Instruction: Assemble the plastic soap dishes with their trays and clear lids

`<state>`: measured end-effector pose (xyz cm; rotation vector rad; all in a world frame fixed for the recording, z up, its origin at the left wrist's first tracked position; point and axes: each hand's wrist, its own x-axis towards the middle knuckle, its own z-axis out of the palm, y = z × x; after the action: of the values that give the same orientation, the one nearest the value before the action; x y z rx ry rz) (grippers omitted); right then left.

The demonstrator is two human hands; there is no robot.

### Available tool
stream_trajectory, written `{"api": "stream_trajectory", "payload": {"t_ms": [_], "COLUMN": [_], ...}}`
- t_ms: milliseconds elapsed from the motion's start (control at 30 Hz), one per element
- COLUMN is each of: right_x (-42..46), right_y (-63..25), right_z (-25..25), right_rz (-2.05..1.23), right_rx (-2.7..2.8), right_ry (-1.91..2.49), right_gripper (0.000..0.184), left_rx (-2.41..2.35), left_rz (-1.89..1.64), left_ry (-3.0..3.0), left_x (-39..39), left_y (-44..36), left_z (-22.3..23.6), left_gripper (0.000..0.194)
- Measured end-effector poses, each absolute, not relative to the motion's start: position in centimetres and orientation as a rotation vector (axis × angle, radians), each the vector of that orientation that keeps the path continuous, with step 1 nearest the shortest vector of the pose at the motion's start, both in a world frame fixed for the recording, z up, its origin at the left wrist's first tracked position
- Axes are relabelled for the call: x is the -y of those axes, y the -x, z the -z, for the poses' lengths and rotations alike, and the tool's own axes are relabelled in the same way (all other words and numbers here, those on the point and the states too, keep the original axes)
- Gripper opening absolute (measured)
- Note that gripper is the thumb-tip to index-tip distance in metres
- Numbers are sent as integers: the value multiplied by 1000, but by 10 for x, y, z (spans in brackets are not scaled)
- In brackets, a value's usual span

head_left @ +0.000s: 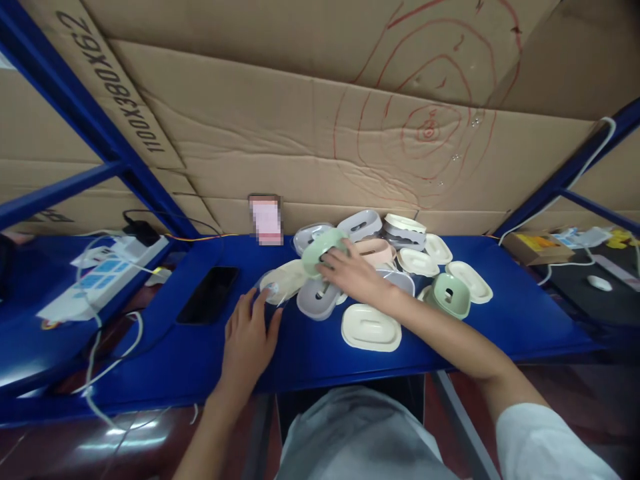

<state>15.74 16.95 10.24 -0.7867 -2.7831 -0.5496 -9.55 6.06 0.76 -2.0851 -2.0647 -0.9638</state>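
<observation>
My right hand [350,270] grips a pale green oval soap dish [317,252] with a dark slot in it, held over the left part of a loose pile. Under it lies a lilac-grey dish [319,300]. My left hand [250,333] is open, thumb and fingers apart, with its fingertips beside a cream oval piece [289,280]. Something clear near those fingertips is too faint to make out. A cream tray-shaped piece [371,328] lies near the table's front edge, and a second green dish [451,295] rests to the right.
More cream, grey and pink dishes [373,252] are piled toward the cardboard wall [300,147]. A black phone [207,295] lies left of my left hand; a lit screen [267,220] leans at the back. A white power strip [103,277] with cables is farther left.
</observation>
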Motion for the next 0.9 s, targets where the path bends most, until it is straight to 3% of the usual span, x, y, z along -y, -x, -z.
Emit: {"api": "stream_trajectory", "payload": {"t_ms": [100,233,367,567,700,800,900], "right_x": [-174,-190,-172,-77,-37,-27,-27], "right_y": [-210,-272,-321,-382,-402,-401,-404], "right_z": [-115,-128,-128,-62,-17,-7,-12], "right_rz": [422,121,122,313,141,114,289], "right_rx": [2683,2511,2299,2090,2038,1912,1722], "right_ry": [982,1082,1190,1603,1681,1641,1743], "right_gripper": [32,42,48,48,53,46,45], "left_rx": [2094,1971,1610,1476,1516,1552,1465], "left_rz": [782,797,816,724,675,712,770], "left_ry": [2160,2246,2442,2586,2564,2487,2545], "left_x": [-81,-92,-74,-46,-55,-56,-42], "left_y": [93,82,48,8,19,21,5], "left_z": [-13,-25,-29,-13,-11,-14,-15], "left_gripper": [52,51,50,39,32,34,38]}}
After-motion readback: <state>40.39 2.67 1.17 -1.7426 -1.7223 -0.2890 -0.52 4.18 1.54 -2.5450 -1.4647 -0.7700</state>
